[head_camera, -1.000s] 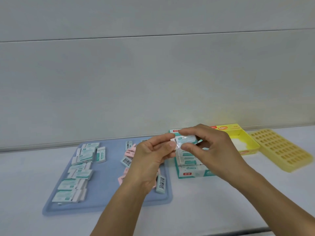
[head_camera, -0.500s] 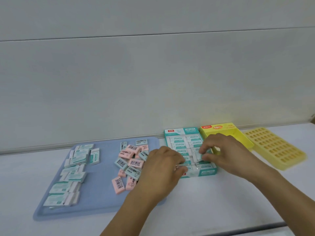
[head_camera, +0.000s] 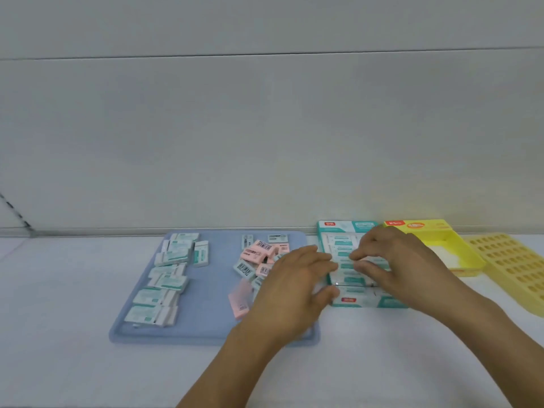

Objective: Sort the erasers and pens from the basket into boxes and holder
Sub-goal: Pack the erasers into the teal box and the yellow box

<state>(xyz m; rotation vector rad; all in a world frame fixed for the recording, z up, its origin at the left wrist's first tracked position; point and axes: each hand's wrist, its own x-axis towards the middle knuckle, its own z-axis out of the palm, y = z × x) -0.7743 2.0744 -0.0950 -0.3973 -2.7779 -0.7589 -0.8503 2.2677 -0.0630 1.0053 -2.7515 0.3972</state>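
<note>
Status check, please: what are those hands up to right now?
Left hand steadies teal eraser box. Right hand pinches eraser into it. Pink erasers wait on blue tray. Nothing blocking.

One blue tray, two open boxes, teal box and yellow box, one yellow holder, two hands, left hand, right hand.

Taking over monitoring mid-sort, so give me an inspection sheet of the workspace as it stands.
Surface: white table, blue tray on it.
Job's things: white-and-green erasers along tray's left; pink erasers heaped mid-tray; green box nearly full; yellow box mostly empty; yellow holder, no pens seen.
Clutter: nothing seen.
Grippers: left hand at green box's left edge; right hand over the box, whether it pinches an eraser is unclear.
Cables: nothing seen.
Surroundings: plain grey wall.
</note>
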